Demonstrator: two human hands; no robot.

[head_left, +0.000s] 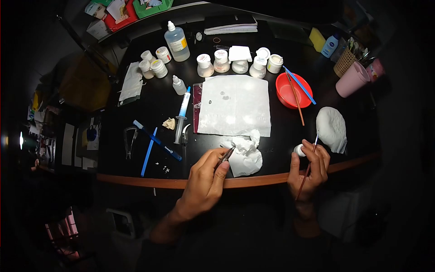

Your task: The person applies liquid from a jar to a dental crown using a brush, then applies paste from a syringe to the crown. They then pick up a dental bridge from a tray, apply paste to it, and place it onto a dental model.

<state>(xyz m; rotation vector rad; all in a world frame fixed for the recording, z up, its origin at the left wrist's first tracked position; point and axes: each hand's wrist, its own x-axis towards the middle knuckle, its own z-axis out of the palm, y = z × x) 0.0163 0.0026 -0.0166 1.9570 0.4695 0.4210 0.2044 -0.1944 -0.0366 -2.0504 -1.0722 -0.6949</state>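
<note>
The left hand (206,179) pinches a dark tool (225,157) at the near tissue (247,159); the right hand (313,168), near right, grips a brush (308,169) and white pot (298,150). Loosening fingers could drop the pot or swing the brush into the wad (331,128).

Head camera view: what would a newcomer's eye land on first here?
Probably the roughly square white sheet, bright in the middle of the black tabletop. Next, the round red bowl to its right, a blue stick and a slim brown rod lying over its rim. At the near edge, the left hand holding a slim dark tool by a crumpled white tissue, and the right hand with a thin reddish brush and a small white object.
</note>
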